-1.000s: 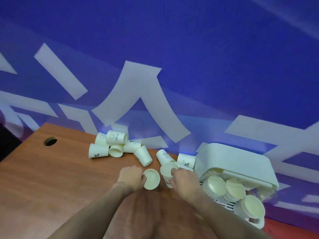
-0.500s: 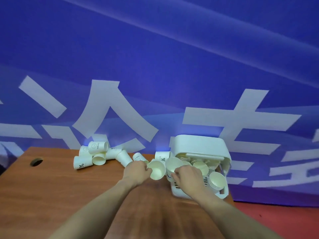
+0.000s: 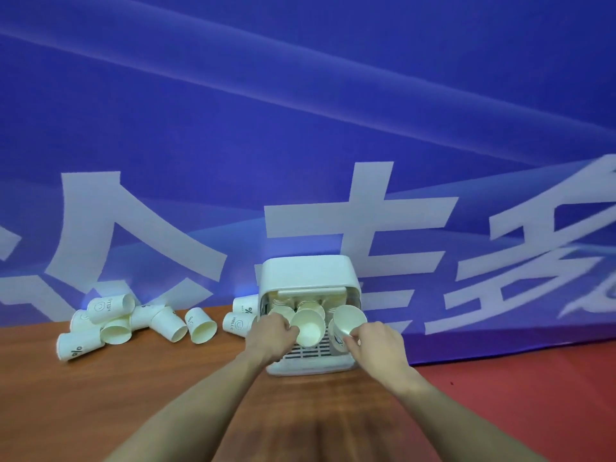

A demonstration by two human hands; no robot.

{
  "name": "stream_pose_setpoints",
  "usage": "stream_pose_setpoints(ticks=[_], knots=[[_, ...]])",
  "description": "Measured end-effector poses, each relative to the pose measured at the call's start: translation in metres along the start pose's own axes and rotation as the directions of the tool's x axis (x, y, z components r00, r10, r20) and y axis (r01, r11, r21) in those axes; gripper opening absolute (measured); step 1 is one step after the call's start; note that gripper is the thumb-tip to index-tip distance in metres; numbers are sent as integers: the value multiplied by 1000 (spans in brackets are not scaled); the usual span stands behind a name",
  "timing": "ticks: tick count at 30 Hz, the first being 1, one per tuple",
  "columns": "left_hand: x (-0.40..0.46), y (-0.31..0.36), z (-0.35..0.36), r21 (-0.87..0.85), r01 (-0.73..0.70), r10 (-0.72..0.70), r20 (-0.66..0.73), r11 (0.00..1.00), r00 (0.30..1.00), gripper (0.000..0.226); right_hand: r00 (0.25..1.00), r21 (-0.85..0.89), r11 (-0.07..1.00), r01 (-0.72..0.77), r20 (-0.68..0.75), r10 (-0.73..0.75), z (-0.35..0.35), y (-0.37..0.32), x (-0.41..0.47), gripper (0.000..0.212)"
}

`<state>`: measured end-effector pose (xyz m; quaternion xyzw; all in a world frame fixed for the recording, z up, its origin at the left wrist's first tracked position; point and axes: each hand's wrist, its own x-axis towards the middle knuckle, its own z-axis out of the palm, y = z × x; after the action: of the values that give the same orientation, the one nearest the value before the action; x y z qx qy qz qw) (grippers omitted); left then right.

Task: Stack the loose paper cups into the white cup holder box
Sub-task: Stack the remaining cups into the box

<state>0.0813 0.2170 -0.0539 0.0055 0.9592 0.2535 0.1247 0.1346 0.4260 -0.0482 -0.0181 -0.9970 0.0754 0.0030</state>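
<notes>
The white cup holder box (image 3: 308, 273) stands at the table's back edge with its open front facing me, stacks of cups inside. My left hand (image 3: 271, 335) grips a paper cup (image 3: 310, 326) at the box's opening, mouth toward me. My right hand (image 3: 378, 341) pinches a second paper cup (image 3: 348, 320) by its rim at the opening's right side. Several loose paper cups (image 3: 133, 320) lie on their sides in a heap to the left, and two more cups (image 3: 238, 316) lie just left of the box.
The brown wooden table (image 3: 133, 395) ends just right of the box, with red floor (image 3: 516, 395) beyond. A blue banner with large white characters (image 3: 300, 128) hangs directly behind the table.
Both hands carried their cups rightward from the table middle to the box's open front. The view swung right, so the box now sits centred.
</notes>
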Motion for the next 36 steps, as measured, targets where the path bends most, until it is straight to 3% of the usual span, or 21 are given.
stream_pose_setpoints(ticks=[6, 12, 19, 29, 36], knots=[[12, 40, 18, 35, -7, 7, 17, 999, 1000, 27, 997, -4, 997, -75, 7, 75, -7, 43, 2, 35], [33, 59, 39, 54, -18, 17, 16, 998, 1000, 37, 995, 11, 995, -99, 24, 99, -1, 75, 17, 37], [64, 67, 57, 39, 25, -30, 125, 999, 992, 36, 994, 16, 995, -96, 45, 96, 12, 96, 43, 35], [77, 64, 76, 32, 59, -65, 234, 998, 970, 35, 988, 11, 996, -91, 124, 89, 26, 100, 58, 31], [70, 56, 62, 54, 83, -92, 182, 995, 979, 38, 993, 42, 997, -65, 98, 60, 17, 85, 54, 38]])
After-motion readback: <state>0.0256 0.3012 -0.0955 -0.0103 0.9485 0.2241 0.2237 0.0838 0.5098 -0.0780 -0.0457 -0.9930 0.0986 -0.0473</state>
